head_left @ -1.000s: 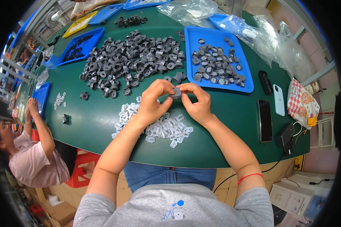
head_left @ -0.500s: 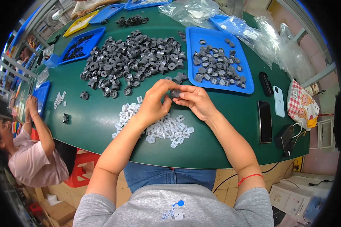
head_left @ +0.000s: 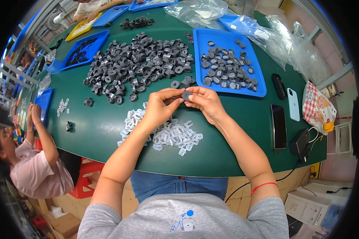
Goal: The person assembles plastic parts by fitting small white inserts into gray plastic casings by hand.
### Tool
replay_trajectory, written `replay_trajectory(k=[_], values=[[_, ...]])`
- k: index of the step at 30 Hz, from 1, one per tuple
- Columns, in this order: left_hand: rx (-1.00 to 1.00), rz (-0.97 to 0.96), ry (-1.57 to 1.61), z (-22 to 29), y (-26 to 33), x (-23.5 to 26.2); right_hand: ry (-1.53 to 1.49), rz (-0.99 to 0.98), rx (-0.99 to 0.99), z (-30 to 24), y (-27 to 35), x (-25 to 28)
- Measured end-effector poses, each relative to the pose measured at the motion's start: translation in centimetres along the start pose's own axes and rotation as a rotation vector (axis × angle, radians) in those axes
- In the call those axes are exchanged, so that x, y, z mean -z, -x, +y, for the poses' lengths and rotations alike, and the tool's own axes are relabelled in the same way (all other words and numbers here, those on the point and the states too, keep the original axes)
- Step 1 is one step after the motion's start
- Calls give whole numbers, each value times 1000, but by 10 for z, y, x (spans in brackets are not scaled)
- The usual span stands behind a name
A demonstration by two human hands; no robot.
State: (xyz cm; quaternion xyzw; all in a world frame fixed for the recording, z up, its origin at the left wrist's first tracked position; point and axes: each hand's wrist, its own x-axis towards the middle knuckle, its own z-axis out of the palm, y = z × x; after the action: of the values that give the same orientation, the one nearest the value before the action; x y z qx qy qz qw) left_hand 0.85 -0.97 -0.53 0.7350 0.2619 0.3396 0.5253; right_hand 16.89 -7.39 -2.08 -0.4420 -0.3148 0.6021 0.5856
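Note:
My right hand point(head_left: 206, 104) pinches a small dark grey round plastic part point(head_left: 186, 95) between thumb and fingers, its ringed face showing. My left hand point(head_left: 162, 106) closes on the same part from the other side, index fingertip and thumb at its edge. Just below my hands lies a pile of small white plastic pieces point(head_left: 175, 136), partly covered by my left hand and forearm. Beyond my fingers a few loose grey parts point(head_left: 175, 84) lie near the blue tray point(head_left: 259, 85), which holds several grey parts with pale inserts.
A big heap of grey parts point(head_left: 141, 63) spreads across the green table point(head_left: 95, 131). To the right lie a black phone point(head_left: 279, 127), a light blue phone point(head_left: 293, 104) and a black case point(head_left: 279, 86). Plastic bags point(head_left: 273, 42) lie at the back right. A co-worker point(head_left: 40, 163) sits at left.
The grey part has turned so its round face shows between my fingers. My left hand has shifted slightly lower, and a ring-shaped part beyond it is now uncovered.

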Motion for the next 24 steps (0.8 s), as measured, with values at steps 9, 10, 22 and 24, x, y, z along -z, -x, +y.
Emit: replay_trajectory(k=[9, 10, 22, 24], values=[[-209, 31, -523, -9, -2, 10, 53, 237, 298, 0, -10, 6], [-188, 97, -692, -12, -1, 11, 61, 361, 464, -3, -14, 5], [-102, 0, -892, -14, -5, 18, 1122, -261, 560, -9, 5, -1], [-91, 36, -799, -16, -5, 15, 1150, -319, 537, -15, 7, 4]])
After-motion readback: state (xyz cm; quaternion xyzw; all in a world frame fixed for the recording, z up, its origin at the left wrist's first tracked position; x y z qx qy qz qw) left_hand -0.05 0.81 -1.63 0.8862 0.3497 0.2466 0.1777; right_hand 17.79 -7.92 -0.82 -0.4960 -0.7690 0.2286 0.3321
